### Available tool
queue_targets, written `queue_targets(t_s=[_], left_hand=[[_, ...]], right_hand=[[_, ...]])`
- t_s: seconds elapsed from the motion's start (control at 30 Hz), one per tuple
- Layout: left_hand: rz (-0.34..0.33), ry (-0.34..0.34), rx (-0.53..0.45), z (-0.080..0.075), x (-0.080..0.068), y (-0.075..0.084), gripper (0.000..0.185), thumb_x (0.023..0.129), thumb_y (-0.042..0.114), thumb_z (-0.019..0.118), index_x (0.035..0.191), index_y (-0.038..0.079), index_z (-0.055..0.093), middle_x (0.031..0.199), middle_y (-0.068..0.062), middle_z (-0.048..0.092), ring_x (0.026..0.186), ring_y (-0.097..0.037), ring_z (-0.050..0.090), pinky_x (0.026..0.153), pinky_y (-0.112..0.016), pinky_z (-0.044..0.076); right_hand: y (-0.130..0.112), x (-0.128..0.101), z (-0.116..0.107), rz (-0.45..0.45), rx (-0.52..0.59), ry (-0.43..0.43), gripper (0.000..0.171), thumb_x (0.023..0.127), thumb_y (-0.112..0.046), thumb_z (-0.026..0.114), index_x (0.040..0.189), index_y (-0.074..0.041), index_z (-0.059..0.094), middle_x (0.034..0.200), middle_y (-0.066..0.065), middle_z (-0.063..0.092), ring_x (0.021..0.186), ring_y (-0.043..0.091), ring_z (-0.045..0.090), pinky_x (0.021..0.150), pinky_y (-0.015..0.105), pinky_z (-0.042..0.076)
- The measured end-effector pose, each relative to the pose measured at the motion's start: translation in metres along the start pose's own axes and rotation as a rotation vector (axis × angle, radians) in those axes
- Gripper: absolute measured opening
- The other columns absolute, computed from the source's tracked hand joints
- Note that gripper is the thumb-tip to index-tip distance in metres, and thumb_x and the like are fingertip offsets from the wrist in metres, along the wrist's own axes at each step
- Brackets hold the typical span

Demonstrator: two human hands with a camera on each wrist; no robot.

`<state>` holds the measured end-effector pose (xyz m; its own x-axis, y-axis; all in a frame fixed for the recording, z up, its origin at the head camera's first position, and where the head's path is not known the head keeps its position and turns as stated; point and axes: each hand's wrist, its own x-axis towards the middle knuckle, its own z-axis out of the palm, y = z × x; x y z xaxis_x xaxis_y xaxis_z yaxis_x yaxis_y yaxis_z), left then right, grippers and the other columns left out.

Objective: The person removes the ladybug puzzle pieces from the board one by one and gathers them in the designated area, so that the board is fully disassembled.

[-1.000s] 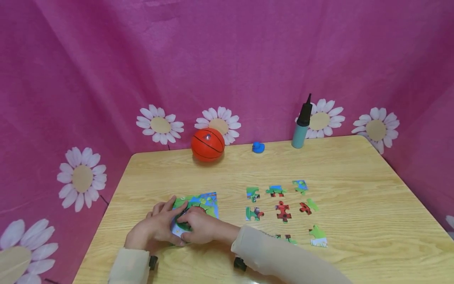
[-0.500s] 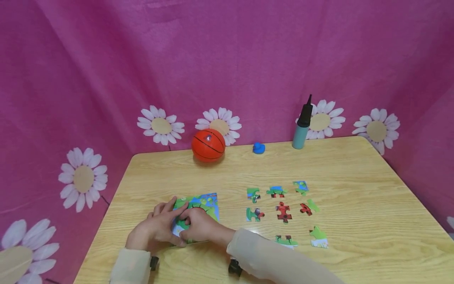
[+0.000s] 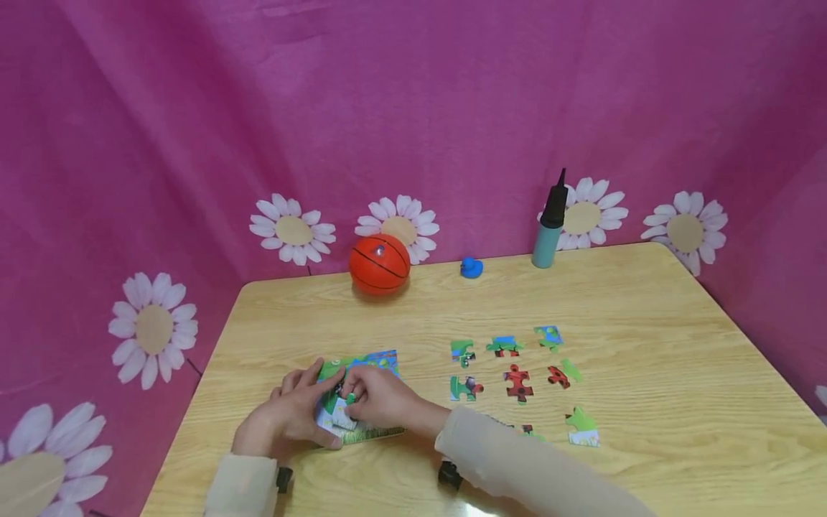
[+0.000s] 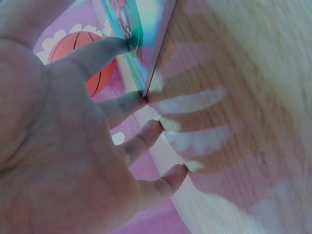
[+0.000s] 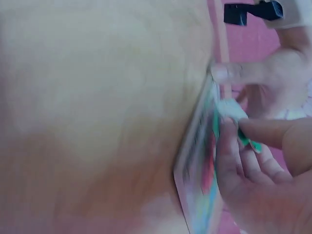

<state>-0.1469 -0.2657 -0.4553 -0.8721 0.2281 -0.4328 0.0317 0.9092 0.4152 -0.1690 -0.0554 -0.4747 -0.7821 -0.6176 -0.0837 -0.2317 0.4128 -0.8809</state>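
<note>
A picture puzzle board [image 3: 381, 434] in green, blue and white lies at the left front of the table. My left hand [image 3: 289, 411] rests along its left side, fingers spread, with fingertips at the board and on the tabletop in the left wrist view. Over the board, my right hand [image 3: 382, 397] pinches a green-and-white puzzle piece [image 5: 231, 109] between thumb and fingers, tilted up from the board. To the right lie several loose puzzle pieces, among them a red ladybug piece [image 3: 518, 383] and a green-and-white corner piece [image 3: 583, 428].
Along the table's back edge stand an orange ball with basketball lines [image 3: 380, 264], a blue toy duck [image 3: 472, 268] and a teal-and-black hand pump [image 3: 548, 244]. A pink curtain [image 3: 452, 129] with daisies hangs behind. My right forearm partly covers one loose piece [image 3: 528, 431].
My right hand, earlier working low on the board, has lifted a green-and-white puzzle piece and holds it tilted up. The left hand has stayed at the board's left side.
</note>
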Motion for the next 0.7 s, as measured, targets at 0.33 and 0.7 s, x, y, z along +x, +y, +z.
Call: queue_targets(t_s=[0.33, 0.7], left_hand=[[0.027, 0.036, -0.008, 0.004, 0.002, 0.0, 0.12, 0.064, 0.049, 0.099, 0.165, 0.028, 0.036, 0.177, -0.017, 0.01, 0.154, -0.05, 0.016, 0.118, -0.082, 0.015], [0.007, 0.021, 0.011, 0.0, -0.001, 0.007, 0.118, 0.067, 0.044, 0.099, 0.165, 0.026, 0.036, 0.177, -0.019, 0.01, 0.154, -0.051, 0.016, 0.118, -0.082, 0.017]], right_hand=[[0.027, -0.043, -0.073, -0.092, -0.112, -0.18, 0.018, 0.088, -0.007, 0.083, 0.093, -0.011, 0.066, 0.081, -0.007, 0.068, 0.076, 0.001, 0.06, 0.072, 0.019, 0.051], [0.06, -0.098, -0.12, -0.046, -0.159, -0.307, 0.014, 0.091, -0.009, 0.082, 0.096, -0.012, 0.07, 0.085, -0.007, 0.068, 0.073, 0.0, 0.058, 0.069, 0.018, 0.051]])
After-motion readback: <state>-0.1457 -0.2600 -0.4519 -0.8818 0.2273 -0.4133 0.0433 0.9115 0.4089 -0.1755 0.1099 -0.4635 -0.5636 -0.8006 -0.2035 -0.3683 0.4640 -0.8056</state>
